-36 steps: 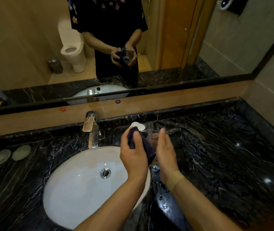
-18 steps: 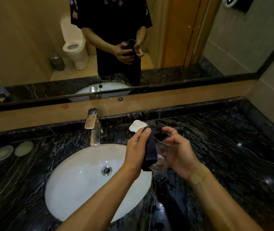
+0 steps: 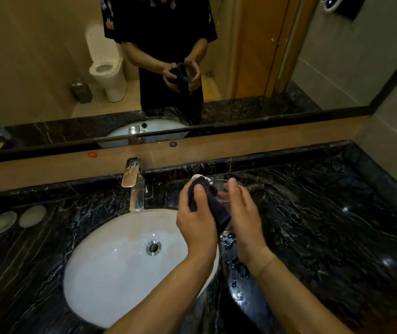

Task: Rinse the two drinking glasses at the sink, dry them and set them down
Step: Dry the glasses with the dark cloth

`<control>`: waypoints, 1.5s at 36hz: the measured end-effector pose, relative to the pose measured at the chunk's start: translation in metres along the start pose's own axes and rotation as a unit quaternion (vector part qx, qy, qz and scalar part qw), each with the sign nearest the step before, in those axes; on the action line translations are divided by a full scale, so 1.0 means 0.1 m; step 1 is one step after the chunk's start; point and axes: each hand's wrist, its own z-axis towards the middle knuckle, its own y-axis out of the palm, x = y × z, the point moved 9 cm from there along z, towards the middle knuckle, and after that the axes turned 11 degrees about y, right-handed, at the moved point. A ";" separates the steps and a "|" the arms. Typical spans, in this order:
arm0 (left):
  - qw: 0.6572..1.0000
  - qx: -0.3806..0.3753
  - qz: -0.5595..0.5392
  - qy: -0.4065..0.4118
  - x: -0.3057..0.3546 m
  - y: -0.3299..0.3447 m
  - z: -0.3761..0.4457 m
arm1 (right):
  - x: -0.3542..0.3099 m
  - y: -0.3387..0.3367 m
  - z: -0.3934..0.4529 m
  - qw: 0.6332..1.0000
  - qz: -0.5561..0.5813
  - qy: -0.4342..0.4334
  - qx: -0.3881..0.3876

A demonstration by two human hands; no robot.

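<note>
My left hand point(image 3: 196, 219) grips a dark cloth point(image 3: 213, 206) and presses it against a clear drinking glass point(image 3: 220, 192). My right hand point(image 3: 243, 213) holds that glass from the right, above the right rim of the white sink point(image 3: 110, 273). Both hands and the cloth hide most of the glass. I see no second glass on the counter.
A chrome faucet point(image 3: 134, 186) stands behind the sink. A small white dish point(image 3: 198, 176) sits behind my hands. Two round coasters point(image 3: 16, 219) lie at the far left of the black marble counter point(image 3: 325, 225), which is wet near the sink. A mirror point(image 3: 48, 56) covers the wall.
The glass was tilted with its rim towards me half a second ago; now my hands have closed around it and the cloth covers more of it.
</note>
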 end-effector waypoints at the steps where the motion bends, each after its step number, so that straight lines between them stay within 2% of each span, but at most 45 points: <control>1: 1.000 -0.011 0.015 0.022 0.05 0.01 -0.03 | 0.02 0.01 0.01 1.000 0.017 0.009 -0.011; 5: 0.994 -0.054 0.036 0.089 0.19 0.07 -0.21 | 0.07 -0.05 0.08 0.992 0.118 0.051 0.019; 8: 0.988 -0.089 0.051 0.116 0.28 0.14 -0.23 | 0.07 -0.10 0.16 0.984 0.161 0.079 0.008; 11: 0.992 -0.117 0.012 0.043 0.19 0.20 -0.02 | 0.02 -0.11 0.22 0.985 0.140 0.089 -0.046; 14: 0.981 -0.178 -0.062 -0.040 0.07 0.27 0.12 | -0.10 -0.02 0.15 0.974 0.135 0.098 -0.150; 17: 0.967 -0.213 -0.112 -0.078 0.06 0.31 0.14 | -0.10 0.01 0.12 0.966 0.140 0.127 -0.175; 19: 0.972 -0.190 -0.105 -0.086 0.02 0.30 0.14 | -0.02 -0.01 0.16 0.968 0.136 0.162 -0.134; 23: 0.992 -0.082 -0.036 -0.089 -0.16 0.18 0.05 | 0.14 -0.11 0.26 0.968 0.146 0.202 0.013; 25: 0.995 -0.034 -0.027 -0.095 -0.22 0.08 0.04 | 0.16 -0.10 0.28 0.973 0.133 0.188 0.033; 27: 0.995 -0.004 -0.030 -0.099 -0.25 0.00 0.04 | 0.20 -0.06 0.26 0.978 0.101 0.181 0.021; 29: 0.998 0.006 -0.014 -0.066 -0.21 -0.06 0.05 | 0.20 0.05 0.22 0.986 0.043 0.162 -0.027; 31: 1.000 0.003 0.004 -0.024 -0.11 -0.10 0.04 | 0.20 0.14 0.17 0.984 0.033 0.162 -0.071; 35: 0.999 -0.016 0.023 0.046 0.07 -0.07 -0.04 | 0.26 0.16 0.14 0.975 0.097 0.191 -0.060; 38: 0.988 -0.055 0.056 0.131 0.24 0.00 -0.11 | 0.30 0.17 0.15 0.957 0.163 0.230 -0.060; 41: 0.974 -0.091 0.076 0.191 0.35 0.04 -0.15 | 0.18 0.12 0.17 0.954 0.192 0.218 -0.076; 43: 0.981 -0.099 0.044 0.163 0.36 0.03 -0.06 | 0.09 0.08 0.18 0.964 0.164 0.187 -0.093; 46: 0.985 -0.157 -0.026 0.065 0.28 0.13 0.15 | 0.01 0.08 0.16 0.964 0.125 0.176 -0.154; 50: 0.959 -0.244 -0.128 -0.060 0.18 0.27 0.25 | -0.01 0.10 0.15 0.953 0.095 0.199 -0.207; 52: 0.960 -0.231 -0.133 -0.083 0.13 0.29 0.25 | 0.01 0.08 0.19 0.953 0.108 0.218 -0.181; 54: 0.974 -0.187 -0.100 -0.076 0.07 0.26 0.23 | 0.02 0.10 0.21 0.950 0.131 0.236 -0.157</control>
